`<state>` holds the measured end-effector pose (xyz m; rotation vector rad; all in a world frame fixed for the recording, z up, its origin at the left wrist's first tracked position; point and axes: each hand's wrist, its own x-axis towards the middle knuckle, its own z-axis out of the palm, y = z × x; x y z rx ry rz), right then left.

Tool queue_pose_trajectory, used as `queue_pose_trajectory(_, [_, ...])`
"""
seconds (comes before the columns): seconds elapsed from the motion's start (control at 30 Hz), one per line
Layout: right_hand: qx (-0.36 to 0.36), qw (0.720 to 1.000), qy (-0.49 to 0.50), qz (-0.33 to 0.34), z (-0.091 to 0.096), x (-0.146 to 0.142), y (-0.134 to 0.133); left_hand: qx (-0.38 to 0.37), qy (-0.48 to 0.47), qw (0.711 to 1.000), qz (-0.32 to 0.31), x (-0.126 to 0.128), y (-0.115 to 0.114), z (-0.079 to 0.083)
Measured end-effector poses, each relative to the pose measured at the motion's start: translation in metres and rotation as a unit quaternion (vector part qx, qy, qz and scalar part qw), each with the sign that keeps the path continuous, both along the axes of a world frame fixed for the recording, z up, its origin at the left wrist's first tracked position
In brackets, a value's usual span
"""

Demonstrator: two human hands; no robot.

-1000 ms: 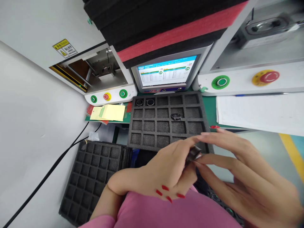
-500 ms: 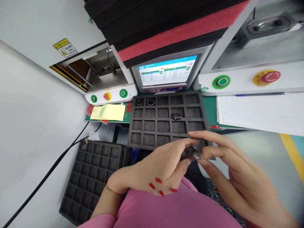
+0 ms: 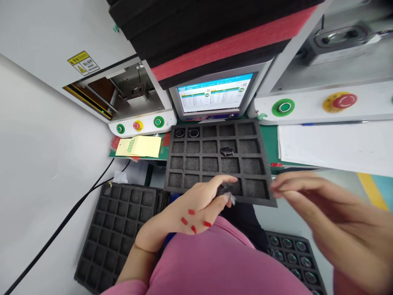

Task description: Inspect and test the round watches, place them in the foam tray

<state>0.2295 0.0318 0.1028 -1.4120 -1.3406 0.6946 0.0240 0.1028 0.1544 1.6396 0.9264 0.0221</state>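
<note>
My left hand [image 3: 199, 203], with several red tape pieces on its back, is closed round a dark watch case [image 3: 225, 189]. A crumpled bit of clear film [image 3: 231, 199] sticks out by the thumb; the fingers hide much of the case. Off to the right, my right hand [image 3: 325, 213] has its thumb and forefinger tips together; whatever they pinch, if anything, is too blurred to make out. Beneath my left hand lies a black foam tray [image 3: 192, 164] with square pockets. One watch case [image 3: 227, 151] sits in it, and two round ones [image 3: 193, 133] are at its far left corner.
Behind the tray stands a monitor [image 3: 215, 96], between machines with green buttons [image 3: 285, 107] and red stop buttons [image 3: 344, 100]. Yellow cards [image 3: 139, 146] and white papers [image 3: 331, 147] flank it. Lower down are stacked foam trays [image 3: 118, 233] and a filled tray [image 3: 291, 248].
My right hand has drawn away to the right from the watch case, its fingers coming together. My left hand has shifted slightly left, still holding the case.
</note>
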Motion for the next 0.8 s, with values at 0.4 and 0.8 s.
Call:
queue_pose_trajectory(0.4, [0.08, 0.989, -0.079, 0.094, 0.002, -0.026, 0.006, -0.016, -0.027, 0.999, 0.003, 0.005, 0.0, 0.007])
queue_pose_trajectory(0.8, [0.007, 0.993, -0.034, 0.112, 0.001, -0.024, 0.004, 0.032, 0.02, 0.999, -0.026, 0.006, -0.002, 0.0])
